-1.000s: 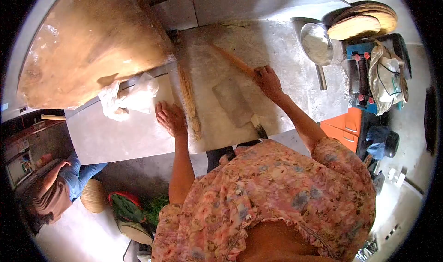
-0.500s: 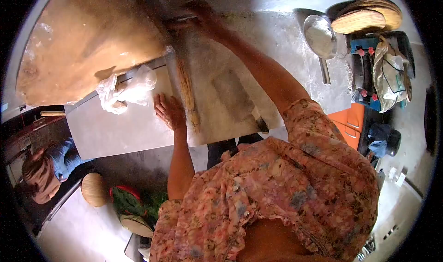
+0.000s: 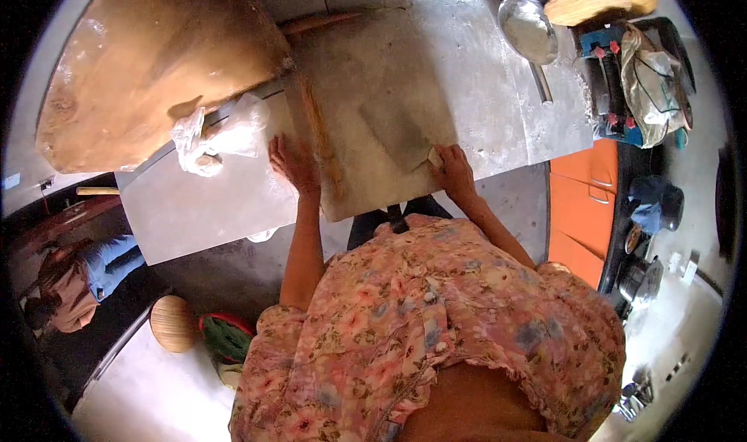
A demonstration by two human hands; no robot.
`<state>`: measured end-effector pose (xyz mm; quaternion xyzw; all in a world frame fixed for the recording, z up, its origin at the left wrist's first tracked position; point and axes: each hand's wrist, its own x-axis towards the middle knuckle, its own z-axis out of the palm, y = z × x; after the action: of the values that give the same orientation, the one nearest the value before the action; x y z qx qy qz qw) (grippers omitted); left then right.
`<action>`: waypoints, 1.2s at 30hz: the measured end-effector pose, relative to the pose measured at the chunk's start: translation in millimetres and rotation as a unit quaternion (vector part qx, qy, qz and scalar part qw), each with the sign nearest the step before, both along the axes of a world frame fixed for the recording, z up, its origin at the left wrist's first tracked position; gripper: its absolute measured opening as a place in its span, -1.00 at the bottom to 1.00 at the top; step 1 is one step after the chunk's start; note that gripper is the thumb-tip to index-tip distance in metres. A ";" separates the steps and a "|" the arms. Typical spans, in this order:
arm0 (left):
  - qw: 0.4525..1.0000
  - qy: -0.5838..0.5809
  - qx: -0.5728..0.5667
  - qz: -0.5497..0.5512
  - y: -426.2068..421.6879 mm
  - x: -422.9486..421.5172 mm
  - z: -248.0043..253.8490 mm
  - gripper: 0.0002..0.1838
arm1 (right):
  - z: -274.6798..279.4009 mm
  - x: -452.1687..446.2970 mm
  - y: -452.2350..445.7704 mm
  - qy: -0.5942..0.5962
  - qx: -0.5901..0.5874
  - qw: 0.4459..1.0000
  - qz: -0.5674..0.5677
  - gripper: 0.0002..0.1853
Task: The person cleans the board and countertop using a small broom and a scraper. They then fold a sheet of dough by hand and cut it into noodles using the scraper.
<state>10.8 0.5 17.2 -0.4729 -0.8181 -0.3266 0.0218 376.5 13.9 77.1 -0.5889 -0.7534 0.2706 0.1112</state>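
My right hand (image 3: pixel 454 171) is closed round the handle of a broad flat cleaver (image 3: pixel 395 135), whose grey blade lies on the worktop (image 3: pixel 475 76). Flat on the pale board to the left rests my left hand (image 3: pixel 296 166), its fingers slightly apart and nothing visible in it. Between the hands lies a long straw brush (image 3: pixel 317 123). A crumpled clear plastic bag (image 3: pixel 222 137) sits just beyond my left hand. Along the back of the worktop is a wooden rolling pin (image 3: pixel 320 23).
A metal scoop (image 3: pixel 529 36) with white powder lies at the back right, near round wooden boards (image 3: pixel 587 2) and a machine with red knobs (image 3: pixel 611 84). A large wooden board (image 3: pixel 156 61) stands left. Another person (image 3: pixel 74 286) is at the lower left.
My right hand first carried the rolling pin to the back of the worktop, let it go, and has come back to take hold of the cleaver handle. My left hand stays near the brush.
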 end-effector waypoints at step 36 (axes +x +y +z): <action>0.921 -0.140 -0.077 -0.355 226.6 184.1 24.4 -0.40 | 69.5 124.1 -228.5 0.207 -0.051 0.823 -0.527 -0.60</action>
<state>194.9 227.2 41.6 -0.6823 -0.6137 -0.3112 -0.2469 500.6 -214.6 146.6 -0.8310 -0.2725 0.3246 0.3603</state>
